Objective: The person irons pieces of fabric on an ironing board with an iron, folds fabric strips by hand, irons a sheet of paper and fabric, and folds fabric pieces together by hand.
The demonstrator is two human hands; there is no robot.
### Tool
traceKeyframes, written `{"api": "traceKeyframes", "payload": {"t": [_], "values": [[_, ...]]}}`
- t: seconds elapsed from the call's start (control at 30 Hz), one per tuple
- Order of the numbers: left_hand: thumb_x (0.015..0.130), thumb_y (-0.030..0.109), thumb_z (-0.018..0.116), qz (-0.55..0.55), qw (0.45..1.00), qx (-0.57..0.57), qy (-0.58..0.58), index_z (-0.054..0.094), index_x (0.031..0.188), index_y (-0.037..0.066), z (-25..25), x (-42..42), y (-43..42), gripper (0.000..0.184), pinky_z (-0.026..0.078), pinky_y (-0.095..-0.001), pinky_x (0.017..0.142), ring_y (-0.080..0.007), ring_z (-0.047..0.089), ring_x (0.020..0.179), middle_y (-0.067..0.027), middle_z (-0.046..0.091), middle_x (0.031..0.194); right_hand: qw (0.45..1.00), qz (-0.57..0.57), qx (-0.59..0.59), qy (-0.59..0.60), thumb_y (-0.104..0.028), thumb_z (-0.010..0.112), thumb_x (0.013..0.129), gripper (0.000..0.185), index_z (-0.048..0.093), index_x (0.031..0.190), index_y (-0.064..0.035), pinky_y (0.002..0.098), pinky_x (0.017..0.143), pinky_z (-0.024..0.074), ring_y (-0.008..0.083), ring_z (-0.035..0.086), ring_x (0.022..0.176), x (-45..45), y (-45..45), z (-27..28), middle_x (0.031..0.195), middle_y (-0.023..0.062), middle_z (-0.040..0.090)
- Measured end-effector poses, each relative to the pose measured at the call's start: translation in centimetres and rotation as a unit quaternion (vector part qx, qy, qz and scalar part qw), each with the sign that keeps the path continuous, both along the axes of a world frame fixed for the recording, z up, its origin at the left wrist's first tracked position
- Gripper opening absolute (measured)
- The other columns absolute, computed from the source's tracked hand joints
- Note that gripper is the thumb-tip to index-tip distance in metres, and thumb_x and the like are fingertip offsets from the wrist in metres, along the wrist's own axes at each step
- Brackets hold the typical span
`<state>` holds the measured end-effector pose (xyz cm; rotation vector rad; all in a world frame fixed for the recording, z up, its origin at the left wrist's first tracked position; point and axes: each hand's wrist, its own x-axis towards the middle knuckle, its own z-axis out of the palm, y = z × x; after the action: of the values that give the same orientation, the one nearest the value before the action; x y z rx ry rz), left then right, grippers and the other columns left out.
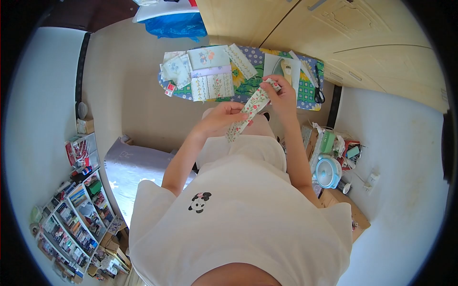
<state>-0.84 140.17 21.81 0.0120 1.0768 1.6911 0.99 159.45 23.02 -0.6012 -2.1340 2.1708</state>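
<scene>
The left hand is pinching the lower part of a long, narrow white fabric strip with red flowers and green leaves, thumb on top, while the right hand is gripping its upper end. The strip is slanting in the air, just short of the surface with its blue, green and sunflower-patterned cover. Pale floral fabric pieces are already lying spread there; the strip is not yet joining them, so its handling seems unfinished. A beige pointed iron and black-handled scissors are resting nearby; whether the strip is already pressed, I cannot tell.
</scene>
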Motion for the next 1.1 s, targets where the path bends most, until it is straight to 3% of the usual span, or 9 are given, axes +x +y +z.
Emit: {"api": "traceKeyframes", "payload": {"t": [0.37, 0.5, 0.6, 0.67, 0.77, 0.8, 0.87, 0.93, 1.1], "values": [[0.084, 0.013, 0.063, -0.068, 0.994, -0.049, 0.073, 0.062, 0.099, -0.002, -0.4, -0.7, -1.2, 0.021, 0.048, -0.0239, 0.060, -0.0093, 0.062, 0.069, -0.0061, 0.066, 0.079, 0.992, -0.030, 0.084, 0.084, -0.004, 0.061, 0.084, 0.016, 0.061, 0.100, -0.0051, 0.0181, 0.051, 0.0419, 0.0042, 0.055, 0.062, 0.3, -0.2, -0.2, 0.080, 0.0029, 0.063], [0.085, 0.012, 0.062, -0.079, 0.993, -0.056, 0.069, 0.063, 0.097, -0.002, -0.3, -0.6, -2.3, 0.018, 0.047, -0.0219, 0.065, -0.0086, 0.060, 0.069, -0.0040, 0.065, 0.080, 0.999, -0.031, 0.030, 0.017, -0.007, 0.065, 0.083, 0.024, 0.059, 0.106, -0.0041, 0.0160, 0.051, 0.0407, 0.0024, 0.054, 0.062, 0.2, 0.0, 1.3, 0.077, 0.0004, 0.061], [0.083, 0.011, 0.063, -0.097, 0.987, -0.069, 0.109, 0.058, 0.108, -0.002, -0.6, -0.7, -2.6, 0.027, 0.047, -0.0232, 0.069, -0.0103, 0.060, 0.078, -0.0057, 0.064, 0.089, 0.999, 0.013, 0.038, -0.006, -0.008, 0.065, 0.083, 0.026, 0.059, 0.108, -0.0054, 0.0177, 0.051, 0.0429, 0.0034, 0.054, 0.061, 0.3, -0.2, 1.5, 0.077, 0.0013, 0.061], [0.081, 0.005, 0.063, 0.010, 0.992, -0.013, 0.125, 0.048, 0.121, 0.001, -0.3, -0.2, -1.6, 0.043, 0.048, -0.0250, 0.076, -0.0124, 0.059, 0.090, -0.0073, 0.060, 0.103, 0.999, 0.035, 0.031, -0.010, -0.009, 0.064, 0.083, 0.026, 0.059, 0.108, -0.0064, 0.0192, 0.050, 0.0447, 0.0044, 0.055, 0.061, 0.5, -1.0, 1.6, 0.079, 0.0026, 0.062], [0.079, 0.004, 0.066, 0.085, 0.980, 0.018, 0.180, 0.044, 0.127, 0.005, 0.8, 0.4, -0.1, 0.053, 0.044, -0.0276, 0.085, -0.0123, 0.053, 0.106, -0.0076, 0.055, 0.116, 0.999, 0.040, 0.033, 0.008, -0.008, 0.065, 0.083, 0.027, 0.058, 0.109, -0.0042, 0.0194, 0.052, 0.0469, 0.0045, 0.056, 0.066, 0.7, -2.8, 1.6, 0.082, 0.0028, 0.062], [0.079, 0.004, 0.066, 0.086, 0.979, 0.019, 0.182, 0.044, 0.127, 0.005, 0.7, 0.6, 0.5, 0.053, 0.044, -0.0276, 0.085, -0.0123, 0.053, 0.106, -0.0076, 0.055, 0.116, 0.999, 0.029, 0.012, 0.035, -0.008, 0.065, 0.083, 0.030, 0.057, 0.111, -0.0030, 0.0193, 0.054, 0.0476, 0.0047, 0.057, 0.069, 0.8, -3.2, 1.4, 0.084, 0.0031, 0.062], [0.078, 0.001, 0.065, 0.165, 0.930, -0.015, 0.329, 0.045, 0.128, 0.006, 0.1, 1.0, 1.2, 0.054, 0.043, -0.0284, 0.088, -0.0138, 0.051, 0.107, -0.0069, 0.054, 0.115, 0.998, 0.018, -0.008, 0.063, -0.007, 0.065, 0.083, 0.033, 0.055, 0.113, -0.0017, 0.0192, 0.055, 0.0483, 0.0050, 0.057, 0.073, 0.9, -3.4, 1.4, 0.086, 0.0034, 0.062], [0.079, 0.001, 0.064, 0.180, 0.920, -0.020, 0.348, 0.045, 0.129, 0.006, -0.1, 1.0, 1.2, 0.054, 0.042, -0.0283, 0.088, -0.0147, 0.051, 0.107, -0.0071, 0.054, 0.113, 0.987, 0.039, -0.156, 0.029, -0.005, 0.065, 0.082, 0.044, 0.048, 0.122, -0.0007, 0.0206, 0.062, 0.0496, 0.0076, 0.059, 0.077, 1.0, -3.3, 1.9, 0.088, 0.0043, 0.063], [0.081, 0.002, 0.060, 0.185, 0.872, -0.066, 0.449, 0.046, 0.129, 0.004, 0.4, 0.7, 0.8, 0.051, 0.042, -0.0271, 0.082, -0.0174, 0.052, 0.098, -0.0084, 0.053, 0.105, 0.980, 0.108, -0.164, 0.042, 0.000, 0.066, 0.079, 0.057, 0.040, 0.130, -0.0022, 0.0241, 0.071, 0.0492, 0.0113, 0.061, 0.078, 1.4, -2.7, 1.3, 0.086, 0.0053, 0.062]]}}
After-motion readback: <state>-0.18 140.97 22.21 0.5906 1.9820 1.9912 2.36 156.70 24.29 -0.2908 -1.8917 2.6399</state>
